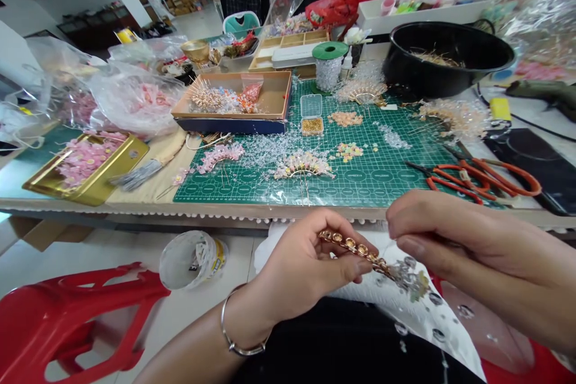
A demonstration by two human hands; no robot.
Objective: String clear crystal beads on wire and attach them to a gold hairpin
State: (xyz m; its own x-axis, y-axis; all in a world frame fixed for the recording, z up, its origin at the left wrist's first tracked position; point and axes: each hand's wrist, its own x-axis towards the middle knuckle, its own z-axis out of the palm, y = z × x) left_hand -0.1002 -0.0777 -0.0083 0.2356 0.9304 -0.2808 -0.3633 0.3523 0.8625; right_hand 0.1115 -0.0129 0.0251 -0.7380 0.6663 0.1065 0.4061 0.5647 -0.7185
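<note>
Below the table edge, over my lap, my left hand (310,264) pinches a narrow gold hairpiece strip (355,249) set with round gold studs. Clear crystal beads (411,279) cluster at the strip's right end. My right hand (450,240) is closed with fingers pressed together just above that beaded end; what it grips is too small to make out. A silver bangle (234,336) sits on my left wrist. A white cloth (414,306) with clear drops lies across my lap.
A green cutting mat (373,174) carries beaded hair ornaments (303,165), loose beads and red-handled pliers (477,177). A shallow cardboard tray (274,99), a gold tin of pink flowers (85,162), a black bowl (450,57), a plastic tub (191,258) and a red chair (67,318) surround me.
</note>
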